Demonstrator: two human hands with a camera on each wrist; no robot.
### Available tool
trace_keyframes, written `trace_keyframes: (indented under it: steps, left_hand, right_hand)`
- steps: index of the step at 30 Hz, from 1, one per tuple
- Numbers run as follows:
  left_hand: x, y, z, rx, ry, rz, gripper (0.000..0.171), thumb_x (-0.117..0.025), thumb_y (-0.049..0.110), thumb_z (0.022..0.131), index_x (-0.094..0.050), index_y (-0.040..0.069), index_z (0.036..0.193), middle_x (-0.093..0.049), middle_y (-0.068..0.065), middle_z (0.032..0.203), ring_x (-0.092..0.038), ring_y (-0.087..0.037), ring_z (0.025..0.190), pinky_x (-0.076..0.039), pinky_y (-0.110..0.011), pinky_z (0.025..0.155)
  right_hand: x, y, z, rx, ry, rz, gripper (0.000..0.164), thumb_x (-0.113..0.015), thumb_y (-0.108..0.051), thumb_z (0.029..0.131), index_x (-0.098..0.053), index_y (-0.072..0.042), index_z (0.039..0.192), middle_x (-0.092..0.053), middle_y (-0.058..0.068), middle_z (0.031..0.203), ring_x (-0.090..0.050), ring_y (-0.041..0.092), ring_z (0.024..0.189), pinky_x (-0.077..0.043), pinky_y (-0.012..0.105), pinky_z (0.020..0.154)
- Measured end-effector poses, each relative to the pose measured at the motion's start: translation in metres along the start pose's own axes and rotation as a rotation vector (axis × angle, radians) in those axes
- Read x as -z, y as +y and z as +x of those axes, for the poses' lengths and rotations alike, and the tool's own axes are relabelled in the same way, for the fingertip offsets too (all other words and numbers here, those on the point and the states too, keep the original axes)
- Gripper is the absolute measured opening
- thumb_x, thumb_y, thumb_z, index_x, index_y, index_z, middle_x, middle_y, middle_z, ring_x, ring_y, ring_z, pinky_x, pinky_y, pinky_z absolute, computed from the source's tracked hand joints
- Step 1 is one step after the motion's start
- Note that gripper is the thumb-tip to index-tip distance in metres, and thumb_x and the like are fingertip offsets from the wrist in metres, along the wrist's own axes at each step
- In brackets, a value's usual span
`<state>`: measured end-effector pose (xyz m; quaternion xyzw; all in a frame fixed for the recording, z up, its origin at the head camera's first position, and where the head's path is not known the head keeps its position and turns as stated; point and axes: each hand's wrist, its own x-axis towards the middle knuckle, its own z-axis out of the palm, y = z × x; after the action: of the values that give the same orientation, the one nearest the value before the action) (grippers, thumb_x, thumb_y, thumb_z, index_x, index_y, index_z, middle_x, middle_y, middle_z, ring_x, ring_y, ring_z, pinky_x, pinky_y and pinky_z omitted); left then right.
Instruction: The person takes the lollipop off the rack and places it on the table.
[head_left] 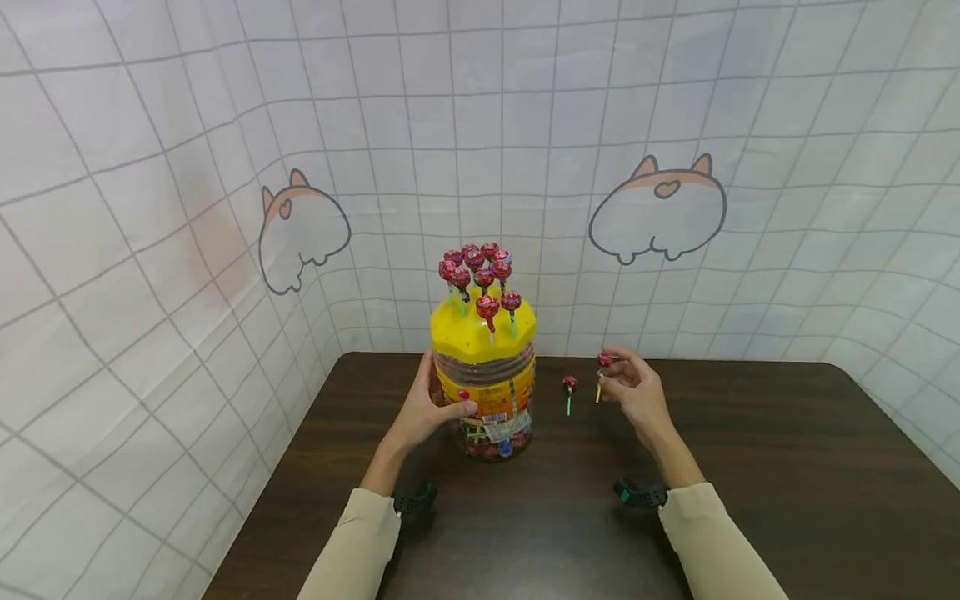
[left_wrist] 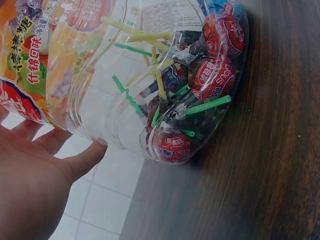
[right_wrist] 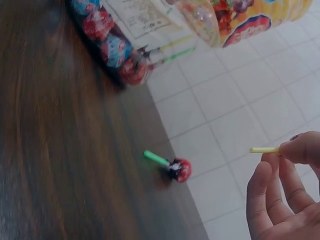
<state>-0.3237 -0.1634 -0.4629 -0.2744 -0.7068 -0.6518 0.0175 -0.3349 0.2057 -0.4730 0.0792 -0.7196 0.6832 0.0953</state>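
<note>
Pinching a yellow lollipop stick (right_wrist: 263, 150) with right fingers (right_wrist: 258, 181)

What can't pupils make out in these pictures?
Head: the left hand's fingers, mostly hidden behind the clear plastic jar.
Head: text on the white rectangular label, too small.
Left wrist: the faceted yellow plastic lid, cut off by the edge.
Right wrist: the candy end of the yellow-stick lollipop, hidden by the right hand.

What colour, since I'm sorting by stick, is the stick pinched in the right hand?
Pale yellow; the stick shows best in the right wrist view.
</note>
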Motion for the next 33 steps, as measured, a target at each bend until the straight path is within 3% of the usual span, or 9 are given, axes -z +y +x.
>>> trace_keyframes:
  steps: [4, 10, 13, 24, 33]
  left_hand:
    - [-0.001, 0.001, 0.0, -0.003, 0.0, 0.0, 0.097, -0.084, 0.024, 0.087, -0.02, 0.034, 0.159, -0.049, -0.008, 0.147, -0.058, -0.026, 0.128, -0.052, -0.048, 0.107]
    - [-0.002, 0.002, 0.001, -0.007, -0.011, -0.017, 0.098, -0.083, 0.02, 0.087, -0.018, 0.034, 0.159, -0.049, -0.007, 0.148, -0.058, -0.024, 0.13, -0.052, -0.047, 0.107]
    - [-0.003, 0.001, 0.001, 0.002, -0.013, -0.018, 0.097, -0.082, 0.019, 0.088, -0.018, 0.034, 0.159, -0.05, -0.006, 0.148, -0.059, -0.023, 0.129, -0.053, -0.044, 0.106]
    - [-0.004, 0.0, 0.0, 0.005, -0.016, -0.021, 0.096, -0.082, 0.019, 0.088, -0.02, 0.033, 0.159, -0.05, -0.01, 0.146, -0.059, -0.025, 0.125, -0.059, -0.039, 0.093]
    - [-0.002, 0.002, -0.001, 0.008, 0.004, -0.01, 0.093, -0.082, 0.019, 0.088, -0.022, 0.03, 0.158, -0.051, -0.012, 0.143, -0.061, -0.024, 0.119, -0.063, -0.045, 0.076]
  right_hand:
    - [0.003, 0.006, 0.001, -0.024, -0.019, -0.046, 0.049, -0.065, 0.005, 0.094, -0.055, -0.006, 0.14, -0.067, -0.001, 0.096, -0.066, 0.006, 0.078, -0.061, 0.028, 0.071]
    - [0.008, 0.018, -0.003, -0.094, -0.085, -0.155, 0.051, -0.064, 0.004, 0.095, -0.052, -0.006, 0.143, -0.063, 0.025, 0.111, -0.066, 0.009, 0.08, -0.061, 0.034, 0.075]
    - [0.009, 0.025, -0.005, -0.121, -0.116, -0.18, 0.052, -0.064, 0.005, 0.094, -0.052, -0.005, 0.143, -0.061, 0.028, 0.114, -0.066, 0.01, 0.081, -0.061, 0.033, 0.075]
    - [0.009, 0.035, -0.009, -0.164, -0.19, -0.222, 0.051, -0.064, 0.008, 0.091, -0.052, 0.001, 0.14, -0.064, 0.021, 0.104, -0.065, 0.013, 0.081, -0.058, 0.029, 0.073]
    - [0.009, 0.036, -0.005, -0.172, -0.232, -0.224, 0.053, -0.064, 0.006, 0.093, -0.049, 0.001, 0.143, -0.067, 0.019, 0.103, -0.066, 0.014, 0.085, -0.058, 0.027, 0.079]
